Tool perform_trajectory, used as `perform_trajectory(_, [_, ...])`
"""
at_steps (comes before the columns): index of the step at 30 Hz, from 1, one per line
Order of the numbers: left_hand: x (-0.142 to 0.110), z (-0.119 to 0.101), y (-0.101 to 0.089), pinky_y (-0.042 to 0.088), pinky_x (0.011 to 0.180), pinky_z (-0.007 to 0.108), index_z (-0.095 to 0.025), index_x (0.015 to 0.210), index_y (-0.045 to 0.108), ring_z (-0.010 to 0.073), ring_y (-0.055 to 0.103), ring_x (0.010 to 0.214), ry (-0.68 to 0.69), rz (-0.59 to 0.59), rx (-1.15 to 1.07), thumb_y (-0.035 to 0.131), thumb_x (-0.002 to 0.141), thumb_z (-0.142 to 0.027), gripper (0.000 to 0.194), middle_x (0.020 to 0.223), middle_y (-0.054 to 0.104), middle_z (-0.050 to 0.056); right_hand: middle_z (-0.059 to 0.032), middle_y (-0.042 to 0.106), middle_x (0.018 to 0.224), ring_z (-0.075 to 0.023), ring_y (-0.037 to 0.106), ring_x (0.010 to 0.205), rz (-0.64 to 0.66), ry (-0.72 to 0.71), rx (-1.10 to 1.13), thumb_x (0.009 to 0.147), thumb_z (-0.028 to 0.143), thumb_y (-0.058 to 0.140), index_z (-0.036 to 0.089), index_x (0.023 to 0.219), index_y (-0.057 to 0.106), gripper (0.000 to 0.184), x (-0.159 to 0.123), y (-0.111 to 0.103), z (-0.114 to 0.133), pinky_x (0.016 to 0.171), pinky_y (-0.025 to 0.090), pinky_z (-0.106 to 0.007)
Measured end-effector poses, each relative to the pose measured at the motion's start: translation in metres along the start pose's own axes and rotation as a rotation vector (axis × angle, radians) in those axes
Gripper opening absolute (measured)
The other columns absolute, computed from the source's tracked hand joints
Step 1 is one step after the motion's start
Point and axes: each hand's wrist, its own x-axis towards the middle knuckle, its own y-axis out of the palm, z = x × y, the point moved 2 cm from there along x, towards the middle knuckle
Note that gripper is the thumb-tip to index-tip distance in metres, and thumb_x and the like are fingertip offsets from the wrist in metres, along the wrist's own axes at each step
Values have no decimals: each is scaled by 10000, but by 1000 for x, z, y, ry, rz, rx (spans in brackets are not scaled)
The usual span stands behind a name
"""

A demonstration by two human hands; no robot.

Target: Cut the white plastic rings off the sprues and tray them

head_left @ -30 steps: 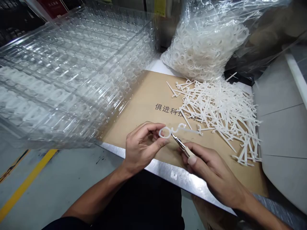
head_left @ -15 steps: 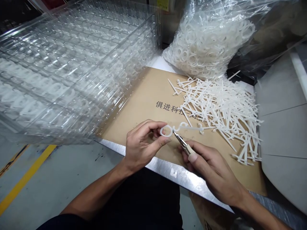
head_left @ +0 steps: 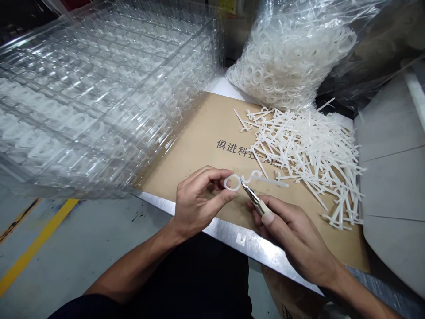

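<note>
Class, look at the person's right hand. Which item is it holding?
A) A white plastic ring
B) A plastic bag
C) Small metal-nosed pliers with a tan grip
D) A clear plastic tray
C: the right hand closes around small metal-nosed pliers, their tips beside the white plastic ring pinched by the left hand.

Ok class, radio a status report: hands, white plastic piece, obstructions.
Left hand pinching white plastic ring piece. Right hand holding small pliers, tips at its neck. Stacked clear trays left, apart from hands.
</note>
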Motion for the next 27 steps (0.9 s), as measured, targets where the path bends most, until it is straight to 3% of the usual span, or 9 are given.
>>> perform_trajectory(11, [1, -1, 0, 588, 723, 253, -189, 1127, 754, 154, 704, 802, 24, 6, 27, 849, 848, -238, 298, 933, 748, 59, 13, 496, 772, -137, 451, 689, -5, 8, -38, 1106, 490, 407, 205, 911, 563, 379, 0, 0, 0, 606, 364, -280])
perform_trajectory(19, [4, -5, 0, 568, 719, 202, -173, 1106, 745, 117, 701, 810, 76, 17, 37, 859, 834, -189, 295, 926, 755, 34, -1, 531, 739, -160, 471, 655, -16, -19, -187, 1111, 456, 349, 206, 947, 568, 371, 1, 1, 5, 613, 375, -309])
perform_trajectory(27, [6, -6, 1, 587, 689, 215, -170, 1076, 759, 129, 711, 781, 63, 14, 50, 852, 856, -284, 265, 901, 766, 44, -1, 527, 725, -164, 478, 639, -45, 18, -229, 1108, 476, 337, 205, 929, 576, 403, 2, 3, -2, 604, 369, -317])
